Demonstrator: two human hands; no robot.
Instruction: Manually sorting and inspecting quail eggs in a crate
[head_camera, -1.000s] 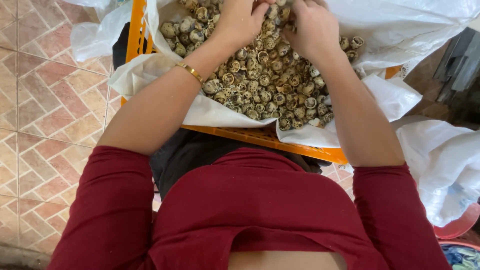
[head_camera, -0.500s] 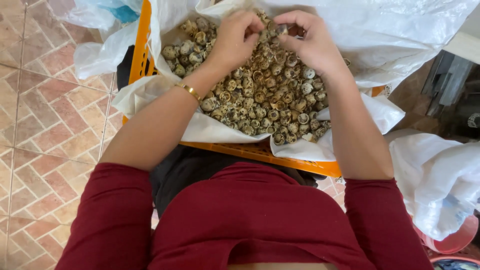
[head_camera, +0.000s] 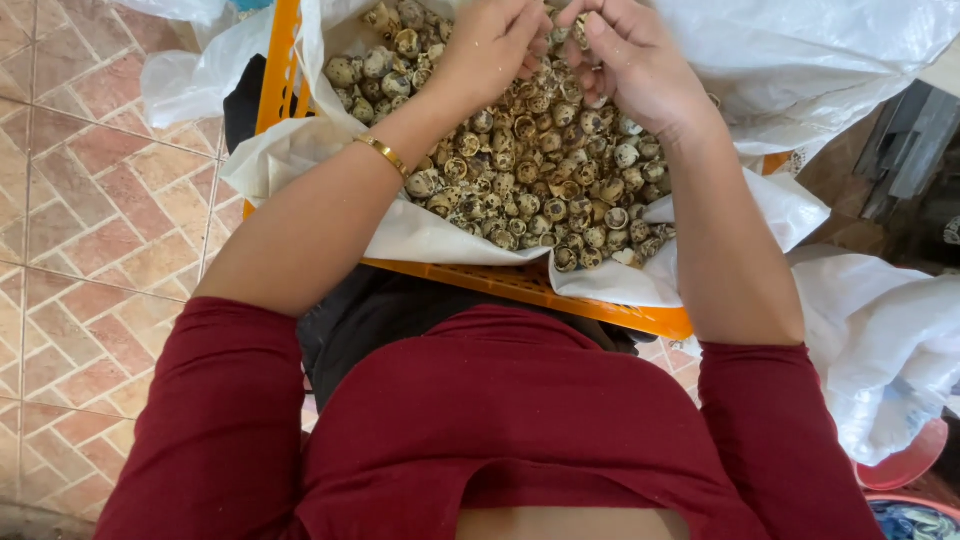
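A heap of small speckled eggshells (head_camera: 530, 170) fills a white plastic sack (head_camera: 420, 230) that lines an orange crate (head_camera: 520, 285) in front of me. My left hand (head_camera: 495, 45) and my right hand (head_camera: 630, 60) are raised close together over the heap, fingertips meeting around a small speckled egg (head_camera: 578, 30) held between them. A gold bangle circles my left wrist (head_camera: 385, 155). Both arms wear dark red sleeves pushed up above the elbows.
Tiled floor (head_camera: 90, 220) lies to the left. More white sacking (head_camera: 880, 340) is bunched at the right, above a pink bowl rim (head_camera: 905, 465). Dark grey metal parts (head_camera: 910, 150) stand at the far right.
Both hands have lifted off the heap and drawn together, fingertips now pinching one egg. The view has tilted down slightly, so the crate sits lower in the picture.
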